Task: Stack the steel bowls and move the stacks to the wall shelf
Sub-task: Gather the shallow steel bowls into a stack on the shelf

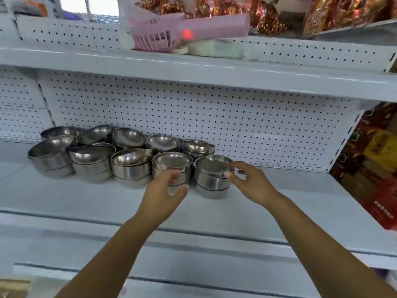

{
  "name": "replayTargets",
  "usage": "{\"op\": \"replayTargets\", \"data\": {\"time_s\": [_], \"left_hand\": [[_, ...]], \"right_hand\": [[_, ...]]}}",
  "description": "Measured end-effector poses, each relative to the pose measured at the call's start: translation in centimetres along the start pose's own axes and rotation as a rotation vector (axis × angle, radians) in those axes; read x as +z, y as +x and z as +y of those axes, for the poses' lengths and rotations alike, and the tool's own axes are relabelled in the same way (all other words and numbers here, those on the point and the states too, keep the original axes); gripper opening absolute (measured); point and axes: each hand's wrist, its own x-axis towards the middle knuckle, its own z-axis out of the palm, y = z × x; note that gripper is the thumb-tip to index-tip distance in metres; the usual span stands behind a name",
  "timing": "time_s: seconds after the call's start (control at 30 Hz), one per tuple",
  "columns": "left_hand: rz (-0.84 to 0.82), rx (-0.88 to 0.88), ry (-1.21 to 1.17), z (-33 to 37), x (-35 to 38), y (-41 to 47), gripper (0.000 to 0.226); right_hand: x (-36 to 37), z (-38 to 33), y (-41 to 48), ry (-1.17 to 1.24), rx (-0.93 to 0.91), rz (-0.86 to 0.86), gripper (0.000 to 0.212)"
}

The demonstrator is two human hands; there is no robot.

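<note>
Status check, judged from the present layout: stacking largely done. Count roughly ten stacks of steel bowls [129, 160] already standing on the wall shelf [279, 190], in two rows against the perforated back panel [214, 117], from 9 o'clock of the view toward its centre. See no loose single bowls in view. Treat the work left as final seating of the two nearest stacks, plus any bowls out of view; cannot confirm the latter.

Locate the right-end stack [211, 177] at the front row's 3 o'clock end, just beside the neighbour stack [171, 168] at its 9 o'clock. Find the right hand [253, 183] at 3 o'clock of the right-end stack: fingers spread and relaxed, thumb tip at the top rim, nothing clasped. Find the left hand [167, 190] at 6 o'clock of the neighbour stack: fingers loosely curved, thumb apart, close against the stack wall; blurred at the contact, so cannot tell whether touching.

Appearance of bowls: polished steel, mirror-bright, straight lower walls, rolled rims, nested about three deep. Expect slick surfaces. Note back-row top bowls tilted; front-row stacks upright.
</note>
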Motion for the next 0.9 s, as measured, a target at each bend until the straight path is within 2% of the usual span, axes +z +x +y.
{"op": "replayTargets", "data": {"time_s": [0.1,0.2,0.33,0.47,0.6,0.73,0.83,0.9], "left_hand": [[0.166,0.014,-0.032,-0.5,1.3,0.1,0.026],[0.268,-0.031,-0.058,-1.9,2.4,-0.7,0.032],[0.225,-0.165,-0.067,-4.0,2.5,-2.1,0.038],[0.185,-0.203,-0.093,-4.8,2.5,-1.9,0.043],[0.184,-0.180,-0.111,-4.9,2.5,-2.0,0.046],[0.284,-0.115,-0.205,-4.9,1.8,-2.1,0.047],[0.320,-0.086,-0.234,-5.0,1.0,-1.9,0.045],[0.355,-0.050,-0.130,-5.2,0.4,-1.5,0.043]], "right_hand": [[0.9,0.4,1.2,-0.070,-0.050,0.026,0.030],[1.7,1.0,1.8,-0.015,-0.057,0.079,0.017],[2.3,1.2,1.2,0.081,-0.061,0.197,0.011],[3.1,0.0,-0.2,0.199,-0.022,0.326,0.005],[4.1,-2.0,-2.9,0.292,-0.013,0.436,0.010],[5.6,-3.4,-6.8,0.369,-0.018,0.518,0.010],[6.7,-3.6,-9.6,0.375,-0.071,0.513,0.016],[7.7,-3.0,-11.0,0.326,-0.089,0.469,0.019]]}}
